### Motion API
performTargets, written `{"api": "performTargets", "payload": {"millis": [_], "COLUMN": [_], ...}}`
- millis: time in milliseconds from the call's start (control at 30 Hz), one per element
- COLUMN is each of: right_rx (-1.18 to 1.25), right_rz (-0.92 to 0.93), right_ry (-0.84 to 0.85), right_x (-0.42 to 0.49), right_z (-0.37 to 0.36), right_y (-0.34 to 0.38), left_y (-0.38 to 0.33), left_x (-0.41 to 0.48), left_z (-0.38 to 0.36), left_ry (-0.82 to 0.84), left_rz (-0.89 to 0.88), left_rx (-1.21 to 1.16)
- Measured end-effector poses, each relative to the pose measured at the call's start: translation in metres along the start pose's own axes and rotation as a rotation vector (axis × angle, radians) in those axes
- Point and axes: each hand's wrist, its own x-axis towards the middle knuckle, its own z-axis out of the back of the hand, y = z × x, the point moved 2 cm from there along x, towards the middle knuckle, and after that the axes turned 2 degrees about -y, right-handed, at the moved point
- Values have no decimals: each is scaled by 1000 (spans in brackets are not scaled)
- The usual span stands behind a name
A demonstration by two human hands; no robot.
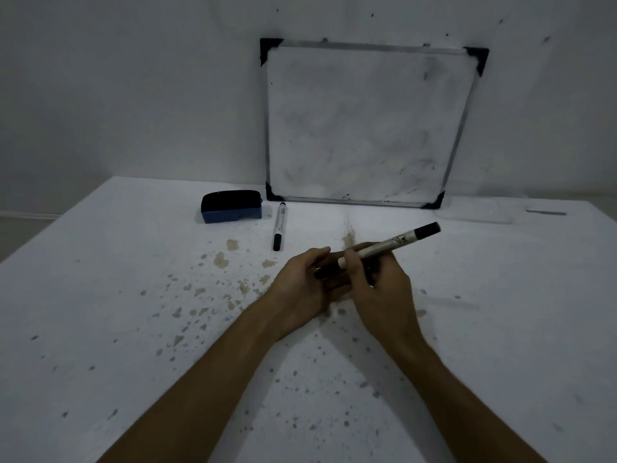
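White with a black end, the marker (384, 246) is the thing we see being held, and it is up in the air over the middle of the worktop (100, 295), a little toward the far edge. The right hand (384, 285) holds it, with the fingers (351, 266) curled tight round its lower half. The marker is tilted, so its black end points up and away to the right and its white end points down to the left. The left hand (305, 290) is just beside the right hand and touches it. Its fingers (320, 253) are curled too, and they hold a small dark piece (325, 273) just beside the white end of the marker. We cannot tell what that piece is. Both arms reach in from the near edge. A second marker (278, 227) lies flat on the worktop near the far edge, with its black end toward us. Just to its left sits a blue eraser (231, 206) with a black top. A whiteboard (364, 125) with smudges stands on the far edge and leans on the wall (133, 95). The worktop has many brown spots.
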Motion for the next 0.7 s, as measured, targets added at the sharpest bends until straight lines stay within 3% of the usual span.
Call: {"api": "performTargets", "payload": {"millis": [200, 333, 433, 600, 700], "right_rx": [111, 196, 246, -324, -541], "right_rz": [-201, -338, -415, -43, 130], "right_ry": [-46, 40, 114, 279, 217], "right_x": [15, 26, 30, 20, 8], "right_z": [15, 22, 29, 31, 18], "right_y": [-10, -15, -13, -8, -10], "left_y": [0, -9, -23, -40, -39], "left_x": [-2, -9, -15, -13, -11], "left_z": [-1, 8, 17, 34, 40], "left_ry": [81, 64, 69, -24, -166], "left_rz": [-76, -151, -161, -314, -491], "left_rx": [297, 537, 592, 517, 578]}}
